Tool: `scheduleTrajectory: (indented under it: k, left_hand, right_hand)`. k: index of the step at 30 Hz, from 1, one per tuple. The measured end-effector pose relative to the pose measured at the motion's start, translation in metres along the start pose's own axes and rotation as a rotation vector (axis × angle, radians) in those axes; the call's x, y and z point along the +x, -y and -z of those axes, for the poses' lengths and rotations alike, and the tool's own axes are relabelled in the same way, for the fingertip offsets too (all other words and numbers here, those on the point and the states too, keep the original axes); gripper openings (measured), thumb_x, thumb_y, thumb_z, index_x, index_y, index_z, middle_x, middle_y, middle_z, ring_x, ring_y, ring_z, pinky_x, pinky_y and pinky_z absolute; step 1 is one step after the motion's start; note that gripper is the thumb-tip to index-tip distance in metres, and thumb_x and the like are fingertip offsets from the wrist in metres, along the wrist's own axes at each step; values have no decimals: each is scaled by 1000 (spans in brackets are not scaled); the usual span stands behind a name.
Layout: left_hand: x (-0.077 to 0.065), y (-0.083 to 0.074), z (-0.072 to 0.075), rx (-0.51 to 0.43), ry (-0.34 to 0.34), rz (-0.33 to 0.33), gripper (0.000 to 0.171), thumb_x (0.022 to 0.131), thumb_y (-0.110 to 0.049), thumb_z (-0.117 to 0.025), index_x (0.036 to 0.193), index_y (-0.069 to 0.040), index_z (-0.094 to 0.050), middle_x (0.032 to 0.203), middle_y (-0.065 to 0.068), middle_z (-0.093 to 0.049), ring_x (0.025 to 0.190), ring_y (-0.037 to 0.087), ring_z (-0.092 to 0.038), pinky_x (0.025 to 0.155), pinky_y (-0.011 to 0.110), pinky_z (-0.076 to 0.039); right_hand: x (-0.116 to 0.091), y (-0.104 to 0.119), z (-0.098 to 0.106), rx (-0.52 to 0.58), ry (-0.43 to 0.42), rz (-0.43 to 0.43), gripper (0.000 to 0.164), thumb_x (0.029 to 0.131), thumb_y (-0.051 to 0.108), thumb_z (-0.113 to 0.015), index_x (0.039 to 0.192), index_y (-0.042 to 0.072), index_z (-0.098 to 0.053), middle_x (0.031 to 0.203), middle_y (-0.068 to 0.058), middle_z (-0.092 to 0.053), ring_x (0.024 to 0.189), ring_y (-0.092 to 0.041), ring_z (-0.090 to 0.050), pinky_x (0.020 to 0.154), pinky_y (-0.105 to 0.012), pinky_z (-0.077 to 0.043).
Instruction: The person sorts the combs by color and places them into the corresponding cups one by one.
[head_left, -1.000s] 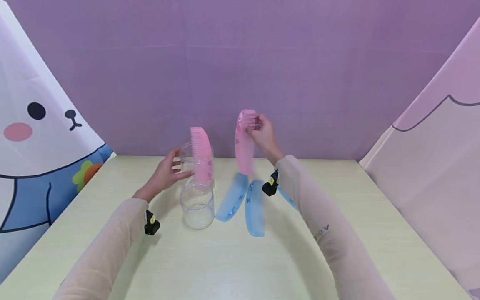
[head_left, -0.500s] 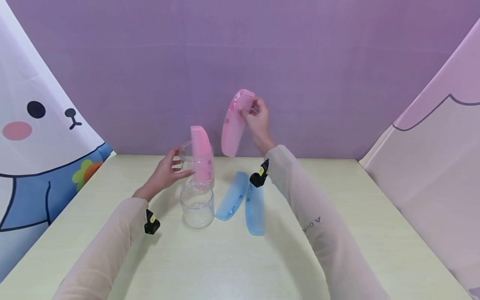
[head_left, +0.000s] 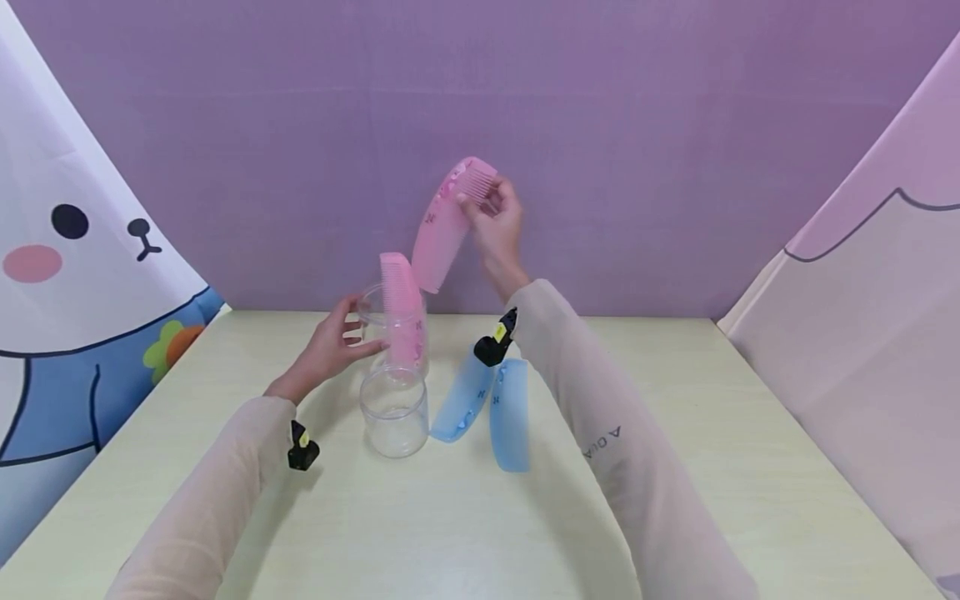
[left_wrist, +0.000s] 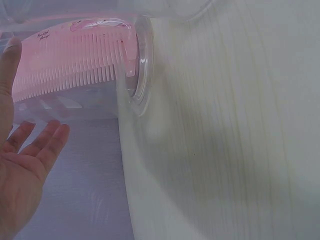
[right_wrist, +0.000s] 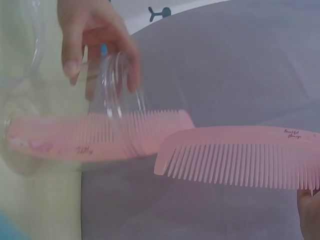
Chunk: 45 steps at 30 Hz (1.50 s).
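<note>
My left hand (head_left: 330, 343) holds the far clear plastic cup (head_left: 367, 307) from its left side, thumb in front and fingers behind. A pink comb (head_left: 402, 292) stands upright inside that cup, its top above the rim. My right hand (head_left: 498, 229) pinches another pink comb (head_left: 444, 229) near its upper end. That comb hangs tilted, its lower end close to the cup's rim and beside the first comb's top. In the right wrist view the held comb (right_wrist: 240, 137) overlaps the end of the comb in the cup (right_wrist: 55, 135); I cannot tell whether they touch.
A second clear cup (head_left: 395, 414) stands in front of the held one. Right of it two blue combs (head_left: 459, 404) lie on the pale table (head_left: 450, 533), one partly covered by the right wrist camera (head_left: 495, 337). A purple backdrop (head_left: 600, 167) rises behind the table.
My right hand has lifted the pink comb off the table area and carried it up and left, tilting it toward the far cup. The left hand has stayed in place.
</note>
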<state>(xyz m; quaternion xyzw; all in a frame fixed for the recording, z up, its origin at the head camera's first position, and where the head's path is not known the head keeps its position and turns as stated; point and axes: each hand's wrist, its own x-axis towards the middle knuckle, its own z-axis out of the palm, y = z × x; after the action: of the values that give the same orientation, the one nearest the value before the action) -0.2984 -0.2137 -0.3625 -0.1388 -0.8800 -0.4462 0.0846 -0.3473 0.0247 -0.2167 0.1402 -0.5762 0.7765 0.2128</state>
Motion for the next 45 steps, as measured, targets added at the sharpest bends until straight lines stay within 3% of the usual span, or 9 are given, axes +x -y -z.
scheduleTrajectory:
  k: [7, 17, 24, 30, 45]
  left_hand:
    - [0, 1, 0, 7, 6, 3, 93, 75, -32, -74, 143, -7, -16, 138, 21, -34, 121, 44, -43, 94, 49, -47]
    - [0, 3, 0, 4, 1, -18, 92, 75, -32, -74, 143, -8, -17, 137, 21, -34, 120, 44, -45, 93, 49, -47]
    - [0, 1, 1, 26, 12, 25, 94, 76, -31, -73, 144, -8, -13, 140, 20, -32, 123, 43, -42, 95, 47, -46]
    - [0, 1, 2, 29, 9, 14, 94, 76, -33, -74, 144, -7, -14, 139, 20, -32, 122, 42, -44, 94, 47, -47]
    - [-1, 0, 1, 26, 5, -6, 94, 75, -31, -74, 144, -7, -15, 138, 22, -33, 120, 43, -45, 93, 47, -48]
  right_hand:
    - [-6, -4, -12, -31, 56, -9, 40, 81, 3, -66, 118, 2, -52, 120, -16, -58, 108, -24, -58, 87, -26, -53]
    - [-17, -21, -28, -2, 123, -65, 35, 80, -3, -65, 113, 0, -52, 118, -18, -58, 104, -26, -59, 86, -26, -53]
    - [-29, -40, -28, -50, 193, -96, 33, 81, -4, -63, 112, 1, -52, 117, -17, -59, 103, -24, -59, 85, -23, -53]
    - [-41, -55, -27, -126, 247, -118, 33, 84, 1, -62, 115, 5, -51, 115, -13, -58, 101, -22, -60, 85, -24, -53]
    - [-57, -78, -25, -164, 269, -172, 29, 83, -3, -60, 110, 2, -52, 109, -15, -59, 86, -14, -56, 80, -25, -54]
